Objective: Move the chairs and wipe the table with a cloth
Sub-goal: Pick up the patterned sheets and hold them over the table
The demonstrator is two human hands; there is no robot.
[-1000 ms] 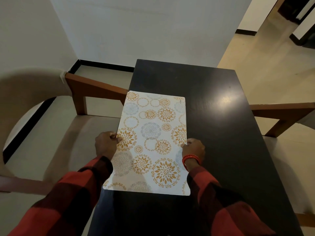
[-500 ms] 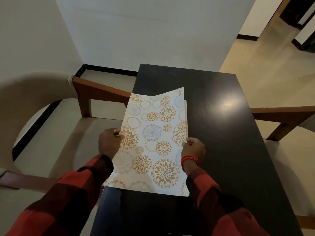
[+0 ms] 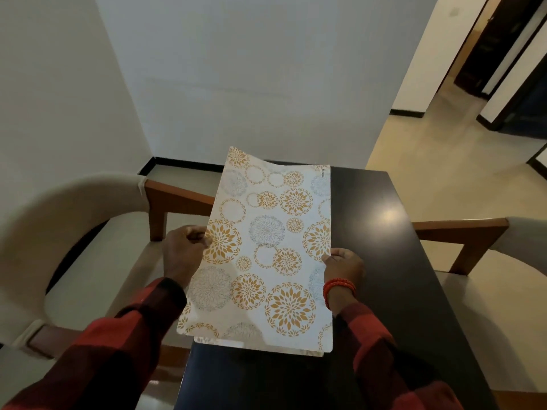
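Over the dark desk [image 3: 393, 261] we see a floral placemat [image 3: 266, 250], far end tilted up. Left hand [image 3: 182, 251] pinches its left edge, right hand [image 3: 343, 266] its right edge. A chair [image 3: 74, 232] stands left of the desk, another chair [image 3: 485, 261] right.

My left hand [image 3: 182, 255] and right hand [image 3: 343, 266] pinch the mats [image 3: 266, 255] by their sides, tilted above the table [image 3: 393, 261]; chairs [image 3: 97, 241] flank it.

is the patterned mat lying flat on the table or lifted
Lifted. The left hand and right hand grip the patterned mat by its side edges, its far end raised above the dark table.
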